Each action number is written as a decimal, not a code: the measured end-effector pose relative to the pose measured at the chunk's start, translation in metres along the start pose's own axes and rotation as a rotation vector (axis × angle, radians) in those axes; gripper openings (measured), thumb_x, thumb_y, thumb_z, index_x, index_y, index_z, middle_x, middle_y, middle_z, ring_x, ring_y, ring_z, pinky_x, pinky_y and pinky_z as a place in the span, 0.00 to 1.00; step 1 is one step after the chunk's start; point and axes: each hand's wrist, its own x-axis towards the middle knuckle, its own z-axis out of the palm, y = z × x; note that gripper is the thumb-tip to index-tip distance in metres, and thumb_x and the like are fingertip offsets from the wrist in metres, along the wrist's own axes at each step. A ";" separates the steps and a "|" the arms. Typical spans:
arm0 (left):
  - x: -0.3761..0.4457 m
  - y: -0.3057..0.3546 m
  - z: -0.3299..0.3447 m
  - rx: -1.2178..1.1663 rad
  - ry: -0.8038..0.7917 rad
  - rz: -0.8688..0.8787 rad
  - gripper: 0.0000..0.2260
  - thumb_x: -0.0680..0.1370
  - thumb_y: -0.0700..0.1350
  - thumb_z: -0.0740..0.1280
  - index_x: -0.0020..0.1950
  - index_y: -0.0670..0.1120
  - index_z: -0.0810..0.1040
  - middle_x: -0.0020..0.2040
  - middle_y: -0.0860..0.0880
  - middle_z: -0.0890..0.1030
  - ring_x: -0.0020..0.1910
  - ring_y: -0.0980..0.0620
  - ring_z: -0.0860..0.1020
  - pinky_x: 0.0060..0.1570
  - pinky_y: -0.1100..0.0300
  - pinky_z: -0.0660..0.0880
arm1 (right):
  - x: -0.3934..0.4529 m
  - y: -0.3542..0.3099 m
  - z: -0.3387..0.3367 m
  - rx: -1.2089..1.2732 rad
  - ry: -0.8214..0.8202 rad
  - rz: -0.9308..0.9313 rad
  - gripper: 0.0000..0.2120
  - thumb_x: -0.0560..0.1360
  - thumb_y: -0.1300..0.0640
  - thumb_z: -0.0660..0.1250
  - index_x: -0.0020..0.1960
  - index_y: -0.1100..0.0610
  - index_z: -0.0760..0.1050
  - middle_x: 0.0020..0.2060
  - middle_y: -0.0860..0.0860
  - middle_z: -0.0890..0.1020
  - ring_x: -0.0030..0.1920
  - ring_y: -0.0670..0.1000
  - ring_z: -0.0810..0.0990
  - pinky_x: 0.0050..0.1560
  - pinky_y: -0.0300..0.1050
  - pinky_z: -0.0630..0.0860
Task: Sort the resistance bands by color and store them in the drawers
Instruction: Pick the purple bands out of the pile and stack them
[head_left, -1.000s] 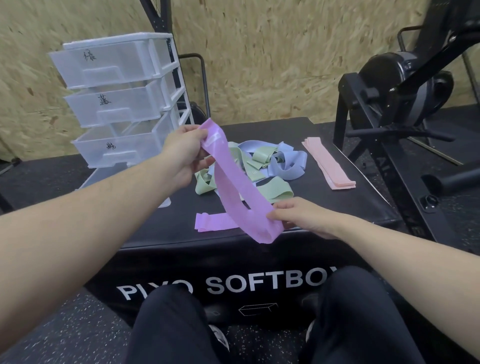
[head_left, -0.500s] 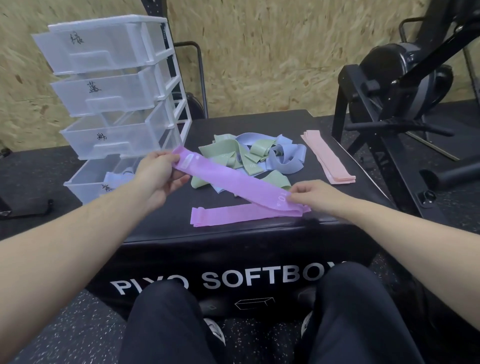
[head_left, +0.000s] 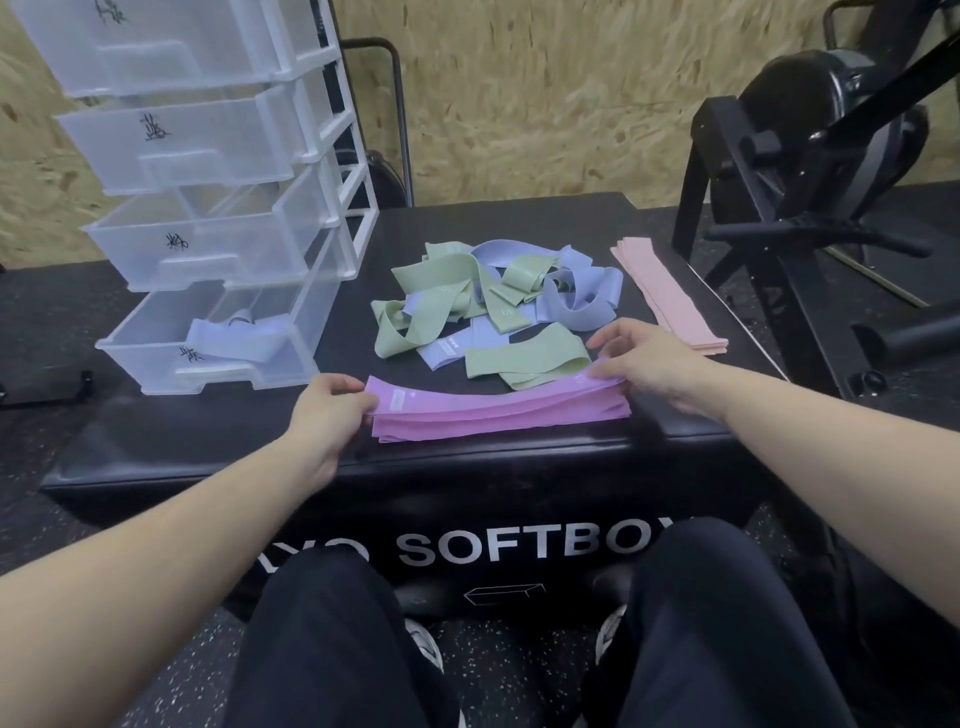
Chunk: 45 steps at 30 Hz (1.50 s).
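Both hands pinch the flat stack of purple elastic resistance bands (head_left: 498, 413) on the black padded box (head_left: 208, 441): left hand (head_left: 327, 410) grips its left end, right hand (head_left: 644, 361) its right end, fingers loosely spread. Green-and-blue tangle (head_left: 493, 306) sits just behind.

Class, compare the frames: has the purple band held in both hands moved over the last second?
Yes. The purple band has come down from above the mixed band heap and now lies flat on the purple stack at the black box's near edge.
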 end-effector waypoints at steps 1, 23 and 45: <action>0.000 -0.002 0.002 0.040 -0.001 0.019 0.10 0.75 0.37 0.67 0.55 0.45 0.76 0.45 0.46 0.82 0.36 0.50 0.76 0.35 0.57 0.71 | 0.003 0.003 0.002 -0.092 0.030 -0.029 0.12 0.73 0.66 0.73 0.51 0.52 0.77 0.48 0.54 0.78 0.38 0.50 0.76 0.35 0.36 0.74; 0.011 -0.008 0.009 0.570 -0.122 0.081 0.27 0.73 0.40 0.69 0.71 0.46 0.67 0.49 0.47 0.83 0.50 0.47 0.80 0.48 0.54 0.75 | 0.006 0.031 0.008 -0.400 0.103 0.154 0.24 0.71 0.55 0.75 0.64 0.53 0.71 0.54 0.51 0.77 0.50 0.55 0.80 0.49 0.48 0.75; -0.017 0.068 0.009 0.618 -0.227 0.694 0.14 0.80 0.39 0.59 0.56 0.54 0.79 0.45 0.58 0.80 0.42 0.59 0.76 0.41 0.64 0.70 | -0.016 -0.021 0.031 -0.293 0.008 -0.240 0.22 0.75 0.46 0.71 0.67 0.46 0.71 0.61 0.43 0.76 0.62 0.45 0.74 0.58 0.42 0.71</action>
